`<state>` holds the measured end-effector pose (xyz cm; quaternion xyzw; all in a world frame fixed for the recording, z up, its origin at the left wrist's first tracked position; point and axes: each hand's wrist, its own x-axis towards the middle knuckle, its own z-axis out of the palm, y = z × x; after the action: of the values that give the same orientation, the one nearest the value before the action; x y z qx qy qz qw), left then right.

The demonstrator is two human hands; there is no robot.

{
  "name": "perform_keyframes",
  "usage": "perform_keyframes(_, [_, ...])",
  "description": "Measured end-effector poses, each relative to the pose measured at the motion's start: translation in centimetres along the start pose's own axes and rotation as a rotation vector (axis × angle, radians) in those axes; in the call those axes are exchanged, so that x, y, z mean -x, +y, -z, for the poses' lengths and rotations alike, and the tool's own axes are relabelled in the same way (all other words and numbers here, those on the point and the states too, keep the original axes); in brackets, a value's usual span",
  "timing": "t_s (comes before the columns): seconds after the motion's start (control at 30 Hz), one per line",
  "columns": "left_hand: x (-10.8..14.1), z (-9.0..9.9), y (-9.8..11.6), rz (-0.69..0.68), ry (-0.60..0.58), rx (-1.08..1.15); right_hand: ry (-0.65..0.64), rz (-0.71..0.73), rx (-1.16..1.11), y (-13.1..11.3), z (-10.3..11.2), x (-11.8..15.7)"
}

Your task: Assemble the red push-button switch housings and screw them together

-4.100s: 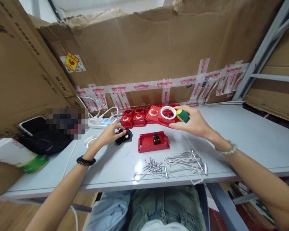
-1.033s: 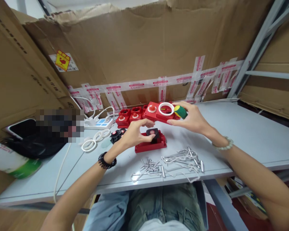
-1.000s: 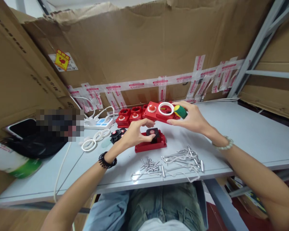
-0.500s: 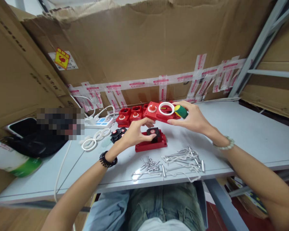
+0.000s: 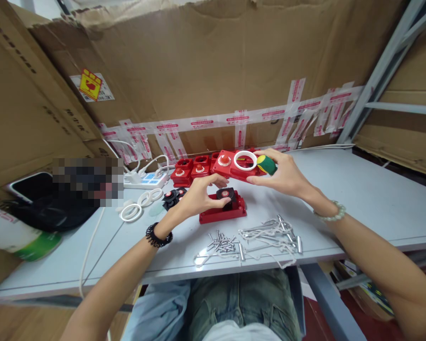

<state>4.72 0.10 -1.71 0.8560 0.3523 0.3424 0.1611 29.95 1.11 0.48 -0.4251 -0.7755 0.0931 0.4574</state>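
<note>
My right hand [image 5: 284, 173] grips a red housing [image 5: 218, 166] with a red button and a white ring [image 5: 245, 160] on its face; a green and yellow screwdriver handle [image 5: 267, 165] is in the same grasp. My left hand [image 5: 202, 196] is open, its thumb on a black round part [image 5: 225, 195] and its fingers spread above it. That black part sits in a red base [image 5: 222, 217] on the table. Behind stand more red units [image 5: 199, 166]. Other black parts [image 5: 171, 200] lie left of the base, partly behind my left hand.
White rings [image 5: 131, 213] lie at the left beside a power strip [image 5: 147, 180]. Small screws [image 5: 223, 242] and metal rods with cords [image 5: 270, 232] lie near the front edge. A large cardboard box [image 5: 206, 71] closes off the back; a metal frame [image 5: 379, 71] stands right.
</note>
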Motion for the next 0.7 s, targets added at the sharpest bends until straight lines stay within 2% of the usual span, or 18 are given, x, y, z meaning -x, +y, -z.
perform_keyframes(0.37, [0.1,0.3,0.2,-0.030,0.027,-0.037,-0.005,0.008,-0.014,0.0,-0.1,-0.2])
perform_keyframes(0.43, [0.4,0.8,0.3,-0.050,0.094,-0.082,-0.009,0.012,-0.024,-0.2,-0.1,-0.2])
perform_keyframes(0.5, [0.8,1.6,0.5,-0.074,0.217,-0.137,-0.034,0.020,-0.051,-0.4,-0.2,-0.1])
perform_keyframes(0.6, [1.2,2.6,0.6,-0.105,0.371,-0.195,-0.133,0.067,-0.131,-0.9,-0.7,0.2])
perform_keyframes(0.63, [1.3,2.8,0.6,-0.112,0.361,-0.194,-0.175,0.087,-0.152,-1.1,-1.0,0.3])
perform_keyframes(0.7, [1.4,2.8,0.6,-0.117,0.237,-0.167,-0.248,0.116,-0.170,-1.4,-1.5,0.5])
